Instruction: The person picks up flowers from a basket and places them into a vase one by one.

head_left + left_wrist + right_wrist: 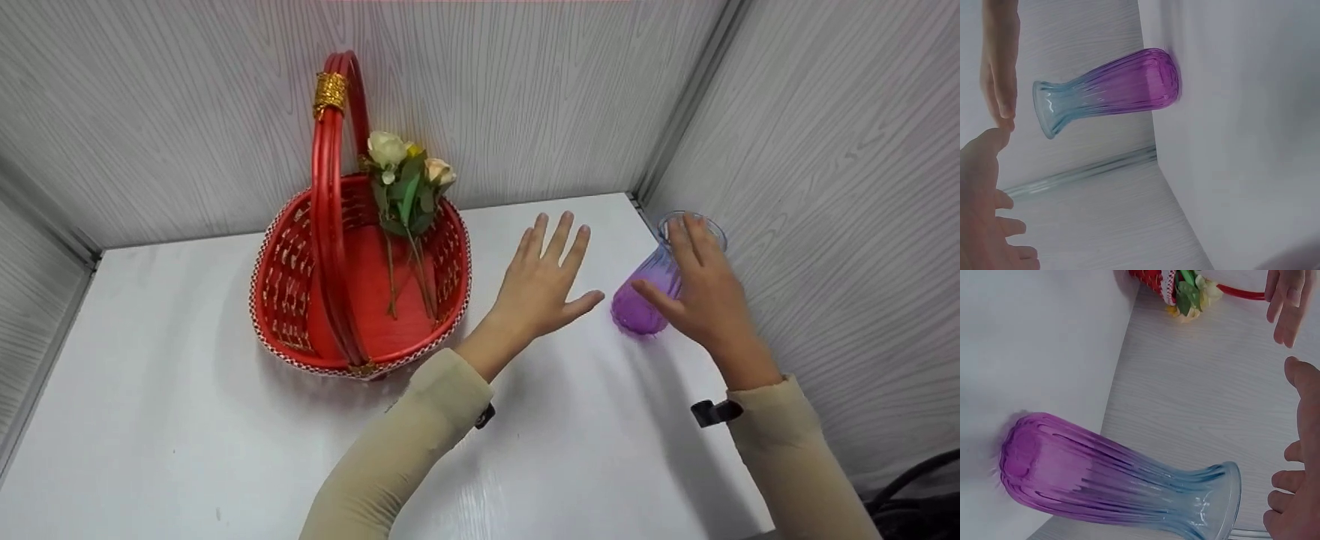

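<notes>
On the right of the table stands a ribbed glass vase [643, 300], purple at the base and blue towards its flared rim. In the head view my right hand [705, 292] partly covers it; the right wrist view shows a gap between the vase [1112, 478] and the fingers. My left hand [541, 281] hovers over the table between basket and vase, fingers spread and holding nothing. A red woven basket [259, 300] with a tall arched handle sits left of centre. Inside it lean artificial roses [409, 176], white and peach, their stems on the basket floor.
Wood-grain panels [525, 97] enclose the white table [172, 435] at the back and sides. A dark cable [911, 476] lies at the lower right edge. Black straps [716, 412] are on the wrists.
</notes>
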`<state>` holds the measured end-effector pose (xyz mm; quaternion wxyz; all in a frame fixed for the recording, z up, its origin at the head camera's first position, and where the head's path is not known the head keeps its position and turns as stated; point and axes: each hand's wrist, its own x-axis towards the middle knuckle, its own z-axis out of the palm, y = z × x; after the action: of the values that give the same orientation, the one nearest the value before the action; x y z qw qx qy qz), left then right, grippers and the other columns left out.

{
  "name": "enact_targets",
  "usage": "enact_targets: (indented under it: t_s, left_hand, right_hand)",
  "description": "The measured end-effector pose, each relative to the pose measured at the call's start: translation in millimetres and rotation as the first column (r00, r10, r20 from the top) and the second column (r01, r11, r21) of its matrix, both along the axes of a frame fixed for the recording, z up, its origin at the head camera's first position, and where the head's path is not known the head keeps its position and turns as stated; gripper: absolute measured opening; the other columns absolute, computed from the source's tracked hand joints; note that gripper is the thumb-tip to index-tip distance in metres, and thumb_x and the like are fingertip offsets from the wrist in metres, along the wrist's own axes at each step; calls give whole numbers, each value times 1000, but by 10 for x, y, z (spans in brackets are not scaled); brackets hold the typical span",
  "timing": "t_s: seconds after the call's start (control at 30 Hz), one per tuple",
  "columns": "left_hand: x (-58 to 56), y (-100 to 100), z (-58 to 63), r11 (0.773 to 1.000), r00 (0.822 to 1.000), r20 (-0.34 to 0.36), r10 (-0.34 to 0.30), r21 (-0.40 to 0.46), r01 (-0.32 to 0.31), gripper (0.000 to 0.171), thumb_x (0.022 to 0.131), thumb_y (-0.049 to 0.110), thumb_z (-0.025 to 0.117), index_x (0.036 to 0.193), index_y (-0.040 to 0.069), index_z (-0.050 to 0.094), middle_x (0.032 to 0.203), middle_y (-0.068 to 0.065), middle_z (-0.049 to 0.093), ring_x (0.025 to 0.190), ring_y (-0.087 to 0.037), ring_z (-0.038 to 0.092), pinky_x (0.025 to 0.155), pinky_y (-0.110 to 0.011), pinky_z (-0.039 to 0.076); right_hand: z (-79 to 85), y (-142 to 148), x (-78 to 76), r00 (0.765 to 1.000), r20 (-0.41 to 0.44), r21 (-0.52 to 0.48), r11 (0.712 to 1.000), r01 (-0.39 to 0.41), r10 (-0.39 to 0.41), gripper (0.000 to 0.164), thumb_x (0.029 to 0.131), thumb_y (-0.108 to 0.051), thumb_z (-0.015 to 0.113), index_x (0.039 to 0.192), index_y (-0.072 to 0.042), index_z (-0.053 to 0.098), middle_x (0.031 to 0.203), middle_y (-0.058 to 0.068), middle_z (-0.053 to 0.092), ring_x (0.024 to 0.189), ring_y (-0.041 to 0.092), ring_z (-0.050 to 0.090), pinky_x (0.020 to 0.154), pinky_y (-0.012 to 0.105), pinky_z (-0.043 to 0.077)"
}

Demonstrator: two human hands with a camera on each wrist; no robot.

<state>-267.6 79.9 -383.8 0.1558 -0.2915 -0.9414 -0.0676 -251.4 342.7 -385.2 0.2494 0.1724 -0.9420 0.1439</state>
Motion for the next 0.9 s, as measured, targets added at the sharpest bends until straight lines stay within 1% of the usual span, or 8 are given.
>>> enact_targets:
  t_s: [0.2, 0.33, 0.43, 0.63, 0.73, 0.9]
  left_hand:
    - [-78, 236, 77, 999, 1000, -15, -13, -34, 12, 90, 96, 70, 39, 161, 14, 14, 167, -14, 12, 153, -41, 12, 125, -49, 13]
    - [-109, 372, 139, 998, 999, -29, -18, -62, 16, 89, 96, 70, 37, 161, 14, 13, 167, -13, 11, 152, -41, 12, 125, -49, 13]
    - [-133, 476, 156, 996, 999, -46, -29, -84, 25, 87, 97, 69, 35, 161, 13, 14, 167, -14, 13, 152, -41, 14, 124, -49, 14]
    - [-209, 693, 106, 994, 998, -47, -44, -105, 39, 85, 98, 67, 35, 161, 14, 16, 167, -13, 17, 152, -40, 17, 124, -48, 15]
    - [-250, 780, 68, 991, 998, -46, -43, -130, 36, 84, 98, 67, 35, 161, 14, 17, 166, -12, 18, 152, -40, 18, 124, -48, 17]
    - [-311, 879, 37, 985, 999, -29, -29, -171, 24, 82, 99, 67, 30, 161, 14, 16, 167, -9, 18, 152, -38, 16, 124, -47, 16]
  right_hand:
    - [7, 213, -17, 995, 61, 1, 997, 74, -74, 96, 88, -52, 70, 159, -9, 22, 166, 16, 18, 153, 39, 12, 115, 66, 24]
    - [29, 333, -33, 988, 109, 8, 994, 109, -109, 97, 90, -54, 67, 160, -9, 19, 167, 16, 13, 153, 39, 9, 117, 65, 20]
    - [44, 419, -44, 983, 133, 6, 991, 130, -130, 97, 91, -56, 64, 160, -9, 16, 167, 16, 11, 153, 40, 9, 117, 65, 19]
    - [68, 549, -73, 969, 191, 5, 987, 158, -156, 98, 92, -58, 61, 160, -6, 12, 167, 18, 8, 152, 41, 8, 116, 66, 18]
    - [61, 589, -97, 961, 221, 15, 986, 164, -163, 98, 93, -59, 59, 160, -5, 10, 167, 19, 7, 153, 41, 7, 117, 65, 17]
    - [35, 620, -141, 944, 283, 32, 985, 169, -171, 98, 95, -60, 53, 160, -3, 6, 166, 20, 4, 153, 40, 5, 119, 63, 15]
